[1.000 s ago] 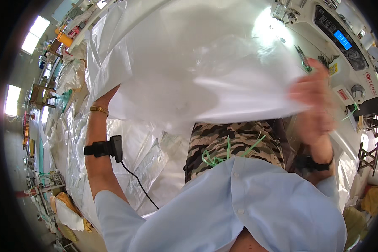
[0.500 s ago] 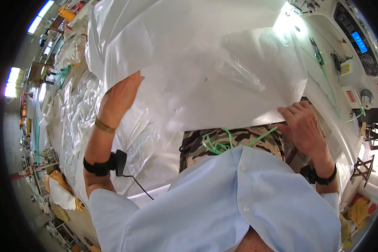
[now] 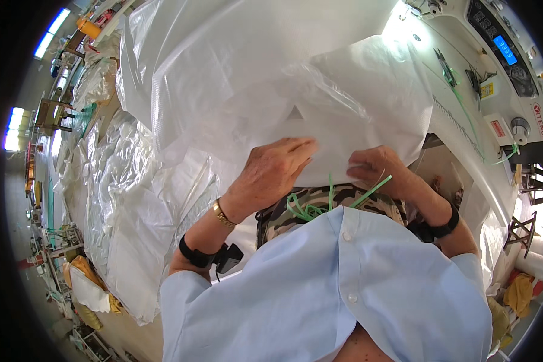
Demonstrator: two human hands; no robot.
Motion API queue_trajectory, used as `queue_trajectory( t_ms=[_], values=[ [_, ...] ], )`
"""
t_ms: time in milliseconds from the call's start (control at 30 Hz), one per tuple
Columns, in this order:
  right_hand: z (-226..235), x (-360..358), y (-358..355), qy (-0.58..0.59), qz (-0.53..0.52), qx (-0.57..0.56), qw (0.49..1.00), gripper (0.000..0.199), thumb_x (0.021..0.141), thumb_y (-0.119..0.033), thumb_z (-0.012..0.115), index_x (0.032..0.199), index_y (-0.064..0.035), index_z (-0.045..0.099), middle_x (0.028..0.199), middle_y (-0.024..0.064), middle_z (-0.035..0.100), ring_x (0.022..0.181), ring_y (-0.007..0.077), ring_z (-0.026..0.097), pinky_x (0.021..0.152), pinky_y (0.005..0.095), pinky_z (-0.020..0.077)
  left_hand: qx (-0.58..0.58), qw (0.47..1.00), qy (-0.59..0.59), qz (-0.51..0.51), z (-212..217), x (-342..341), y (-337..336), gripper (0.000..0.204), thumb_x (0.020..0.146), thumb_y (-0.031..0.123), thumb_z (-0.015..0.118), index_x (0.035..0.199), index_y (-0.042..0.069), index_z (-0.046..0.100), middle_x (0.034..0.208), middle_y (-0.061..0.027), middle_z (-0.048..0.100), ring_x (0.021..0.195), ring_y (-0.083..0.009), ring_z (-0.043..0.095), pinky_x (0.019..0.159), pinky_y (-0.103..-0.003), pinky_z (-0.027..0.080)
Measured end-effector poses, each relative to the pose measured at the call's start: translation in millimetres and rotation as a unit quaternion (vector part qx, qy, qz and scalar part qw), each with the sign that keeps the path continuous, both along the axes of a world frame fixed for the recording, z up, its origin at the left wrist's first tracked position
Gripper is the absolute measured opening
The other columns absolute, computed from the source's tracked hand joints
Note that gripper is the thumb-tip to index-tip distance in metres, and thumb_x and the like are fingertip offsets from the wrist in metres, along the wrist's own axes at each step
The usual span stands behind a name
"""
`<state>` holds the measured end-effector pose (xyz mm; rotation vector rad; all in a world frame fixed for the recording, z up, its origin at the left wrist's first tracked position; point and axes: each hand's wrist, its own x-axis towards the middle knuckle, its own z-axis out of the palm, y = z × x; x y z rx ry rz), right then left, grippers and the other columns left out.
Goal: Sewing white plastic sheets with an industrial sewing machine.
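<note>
A large white woven plastic sheet [image 3: 320,102] with a clear film liner lies spread in front of me, reaching up to the sewing machine. My left hand [image 3: 271,172] lies flat on the sheet's near edge, fingers together and pointing right. My right hand [image 3: 380,172] pinches the same near edge just to the right, its fingers curled over the fabric. Green plastic straps [image 3: 320,202] lie on my lap below both hands.
A white industrial sewing machine [image 3: 501,66] with a blue display stands at the upper right. Heaps of white and clear plastic bags [image 3: 127,199] cover the area on my left. Shelves and yellow items sit at the far left edge.
Both hands have come together at the sheet's near edge. The left hand moved right and down from the sheet's left side; the right hand moved left. The sheet now lies lower and flatter.
</note>
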<state>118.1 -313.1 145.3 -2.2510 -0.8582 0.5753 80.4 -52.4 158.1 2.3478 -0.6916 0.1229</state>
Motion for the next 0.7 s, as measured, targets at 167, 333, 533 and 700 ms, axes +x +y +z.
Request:
queue_trajectory(
  t_ms=[167,333,533,700],
  values=[
    [60,-25,14,-0.095,0.140,0.098,0.981,0.020,0.075,-0.013,0.072,0.094,-0.0084,0.066,0.072,0.0083,0.060,0.066,0.0334,0.058,0.058,0.0413,0.0450,-0.059,0.993,0.060,-0.079,-11,17,-7,0.016,0.093,0.015,0.060,0.101,0.003,0.067,0.092,-0.0108,0.071,0.082,-0.0289,0.066,0.100,-0.045,0.044],
    [104,-33,-36,-0.184,0.141,0.119,0.965,0.021,0.071,-0.006,0.070,0.092,-0.0119,0.069,0.070,0.0013,0.054,0.057,0.0259,0.052,0.053,0.0373,0.0407,-0.027,0.980,0.155,-0.118,-23,11,45,0.025,0.096,0.027,0.058,0.093,0.005,0.070,0.082,-0.0120,0.067,0.071,-0.0251,0.061,0.087,-0.037,0.048],
    [77,-40,-59,-0.173,0.069,0.080,0.979,0.020,0.069,-0.002,0.069,0.088,-0.0090,0.067,0.076,0.0038,0.055,0.071,0.0249,0.054,0.061,0.0368,0.0420,-0.094,0.857,0.488,-0.132,6,-32,63,0.028,0.092,0.027,0.068,0.084,0.000,0.067,0.059,0.0005,0.056,0.052,-0.0070,0.047,0.049,-0.025,0.039],
    [64,-44,-63,-0.144,0.075,-0.018,0.987,0.019,0.069,0.002,0.065,0.085,-0.0073,0.066,0.082,0.0064,0.059,0.081,0.0287,0.057,0.074,0.0374,0.0440,-0.183,0.813,0.533,-0.146,-4,-56,67,0.030,0.094,0.026,0.066,0.082,-0.001,0.065,0.056,-0.0016,0.053,0.044,-0.0073,0.049,0.044,-0.024,0.040]
  ],
)
